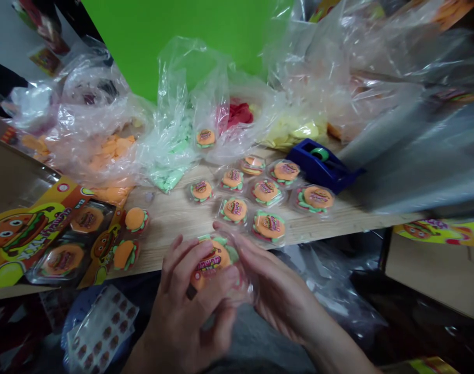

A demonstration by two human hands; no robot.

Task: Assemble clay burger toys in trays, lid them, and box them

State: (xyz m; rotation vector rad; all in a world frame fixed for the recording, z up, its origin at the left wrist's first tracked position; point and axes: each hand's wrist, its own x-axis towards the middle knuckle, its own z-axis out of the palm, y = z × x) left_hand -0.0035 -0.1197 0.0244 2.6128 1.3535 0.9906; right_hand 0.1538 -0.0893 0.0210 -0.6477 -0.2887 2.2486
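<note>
1. Lower centre: the left hand's (190, 298) fingers hide part of the burger pack (218, 254); its label is blurred.
2. Bottom edge: cuts off the right hand's (278, 285) forearm.
3. Left edge: crops the printed display box (45, 228).
4. Lower left: the sticker sheet's (104, 330) prints are too small to tell.
5. Right edge: cuts off blurred grey plastic (411, 150).

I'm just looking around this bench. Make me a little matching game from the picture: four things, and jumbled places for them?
1. clear plastic case with an orange-topped toy burger
2. dark-blue plastic tape dispenser
3. pale sheet with small brown patches
4. bright-red flat pieces

A. below the tabletop's front edge
B. inside a clear plastic bag
C. between left hand and right hand
D. directly on the light wooden tabletop

Pairs: 1-C, 2-D, 3-A, 4-B
</note>
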